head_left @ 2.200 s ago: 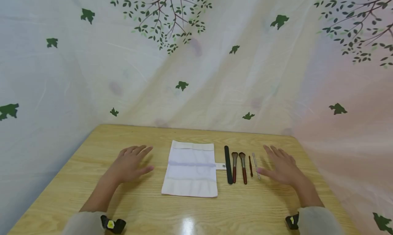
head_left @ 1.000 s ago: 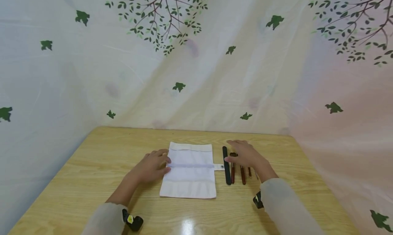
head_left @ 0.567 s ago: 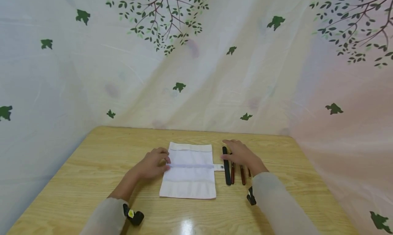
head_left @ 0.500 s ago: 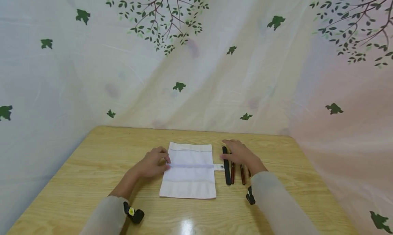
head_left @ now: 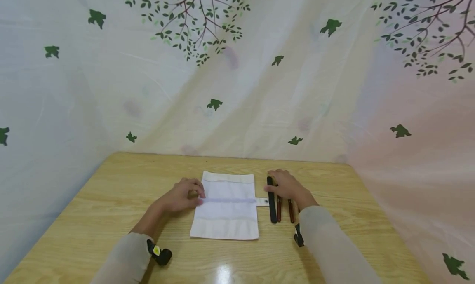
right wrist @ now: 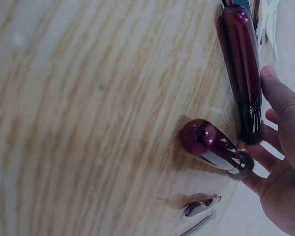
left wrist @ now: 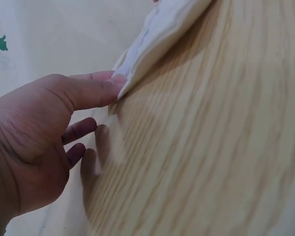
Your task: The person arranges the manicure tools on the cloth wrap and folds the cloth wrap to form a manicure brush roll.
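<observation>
An unfolded white cloth tool roll (head_left: 224, 222) with a snap strap (head_left: 262, 201) lies mid-table. My left hand (head_left: 182, 195) pinches its left edge between thumb and index finger; the left wrist view shows that edge (left wrist: 142, 49) slightly raised. My right hand (head_left: 289, 187) is over the upper end of a flat black stick (head_left: 272, 210) with rounded ends, thumb (right wrist: 278, 91) extended and fingers spread. The stick lies flat, and finger contact cannot be made out. Under the hand lie two makeup brushes with dark red handles, one brush (right wrist: 241, 54) nearer the stick, the other brush (right wrist: 201, 140) farther right.
A small dark red tool (right wrist: 199, 205) and a thin silvery tool (right wrist: 199, 226) lie beyond the brushes. The wooden table (head_left: 92, 218) meets a pale leaf-printed cloth backdrop (head_left: 167, 111) at its back edge.
Both hands came inward from the table's sides. The left hand took hold of the cloth roll's left edge; the right hand moved left over the brushes to the black stick.
</observation>
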`<control>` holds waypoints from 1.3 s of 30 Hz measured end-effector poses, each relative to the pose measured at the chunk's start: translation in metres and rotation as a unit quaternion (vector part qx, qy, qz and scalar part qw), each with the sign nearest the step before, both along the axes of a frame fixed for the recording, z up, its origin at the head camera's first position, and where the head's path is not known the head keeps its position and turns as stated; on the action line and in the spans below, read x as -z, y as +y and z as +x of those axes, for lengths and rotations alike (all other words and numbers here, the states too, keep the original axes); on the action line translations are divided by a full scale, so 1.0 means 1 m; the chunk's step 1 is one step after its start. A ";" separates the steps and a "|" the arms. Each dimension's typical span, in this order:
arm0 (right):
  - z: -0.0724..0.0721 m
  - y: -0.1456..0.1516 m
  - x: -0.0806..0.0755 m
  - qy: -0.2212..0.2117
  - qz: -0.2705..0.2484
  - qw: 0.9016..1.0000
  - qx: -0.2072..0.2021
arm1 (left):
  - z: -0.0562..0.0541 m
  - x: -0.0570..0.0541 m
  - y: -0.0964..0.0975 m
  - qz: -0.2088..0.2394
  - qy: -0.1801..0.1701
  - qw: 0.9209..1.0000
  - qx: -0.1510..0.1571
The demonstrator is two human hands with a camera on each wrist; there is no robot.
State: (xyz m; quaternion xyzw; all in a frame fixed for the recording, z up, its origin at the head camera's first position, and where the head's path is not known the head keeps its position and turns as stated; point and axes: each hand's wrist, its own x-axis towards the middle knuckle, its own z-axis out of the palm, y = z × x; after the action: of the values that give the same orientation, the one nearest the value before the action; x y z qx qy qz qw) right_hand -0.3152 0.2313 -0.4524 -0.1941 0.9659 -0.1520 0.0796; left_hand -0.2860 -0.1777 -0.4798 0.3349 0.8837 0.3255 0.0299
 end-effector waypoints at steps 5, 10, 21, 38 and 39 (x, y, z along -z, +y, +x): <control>0.000 0.001 -0.001 -0.001 0.009 1.000 0.006 | 0.000 0.000 0.001 -0.006 0.001 1.000 0.004; 0.001 -0.001 -0.005 -0.011 0.013 1.000 0.010 | 0.000 0.001 0.001 -0.002 0.001 1.000 0.005; 0.001 -0.005 -0.007 -0.013 0.033 0.999 0.008 | -0.002 0.001 -0.001 0.006 -0.019 1.000 0.011; -0.003 -0.003 -0.003 -0.014 -0.025 0.997 0.068 | -0.002 -0.001 0.000 0.007 -0.022 1.000 0.003; -0.004 -0.003 -0.003 -0.014 -0.032 0.997 0.072 | -0.002 -0.001 0.000 0.009 -0.025 1.000 0.002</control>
State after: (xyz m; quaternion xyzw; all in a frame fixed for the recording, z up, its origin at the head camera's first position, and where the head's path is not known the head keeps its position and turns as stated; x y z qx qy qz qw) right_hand -0.3188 0.2286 -0.4496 -0.1242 0.9708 -0.1906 0.0762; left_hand -0.2877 -0.1778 -0.4793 0.3283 0.8793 0.3414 0.0499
